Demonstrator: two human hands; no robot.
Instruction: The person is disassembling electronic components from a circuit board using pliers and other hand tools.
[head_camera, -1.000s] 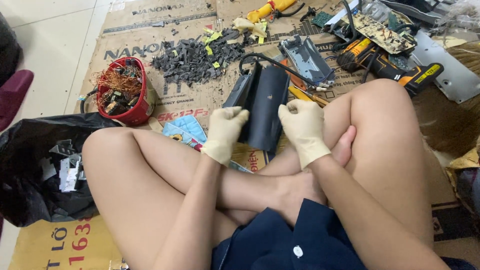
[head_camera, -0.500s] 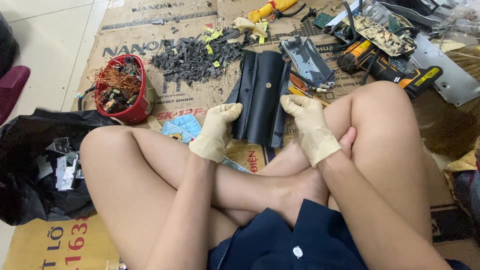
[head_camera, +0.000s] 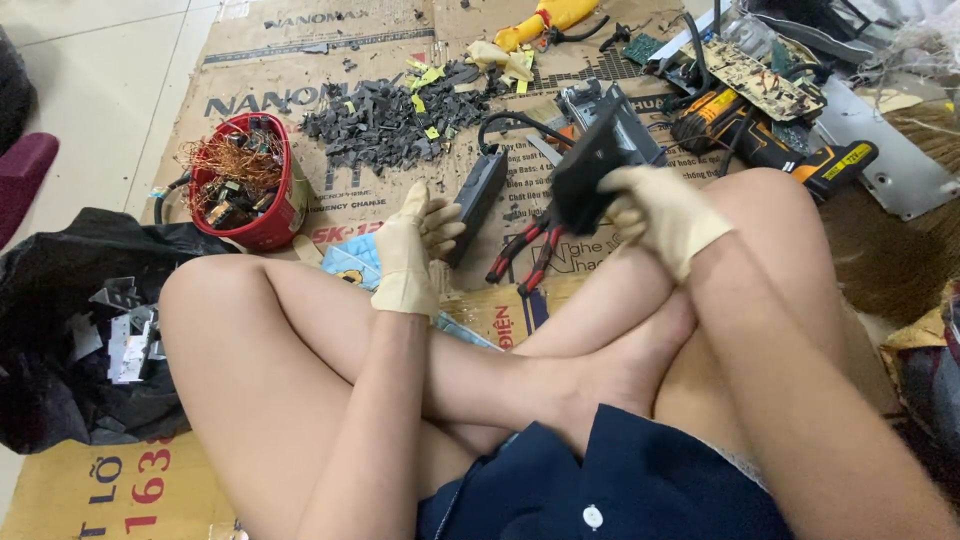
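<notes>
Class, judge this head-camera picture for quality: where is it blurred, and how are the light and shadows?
Head view: the right hand and the black casing piece it grips are smeared by motion; the left hand, red bowl of copper wire and cardboard look sharp. Light is soft and even, shadows faint, no strong glare.

**Even daylight, soft shadows, blur on the moving hand**

The scene is bright and evenly lit, with diffuse light and no hard shadows; only faint, soft shading sits under the legs and beside the red bowl (head_camera: 262, 205). The pale floor tiles (head_camera: 95, 75) at upper left look slightly washed out. The metal plate (head_camera: 900, 165) at the right gives a dull sheen without glare. The right hand (head_camera: 665, 215) and the black casing (head_camera: 590, 170) it grips are smeared by motion blur. The black plastic bag (head_camera: 70, 340) loses detail in its dark folds. Lines bend mildly toward the frame's edges.
</notes>
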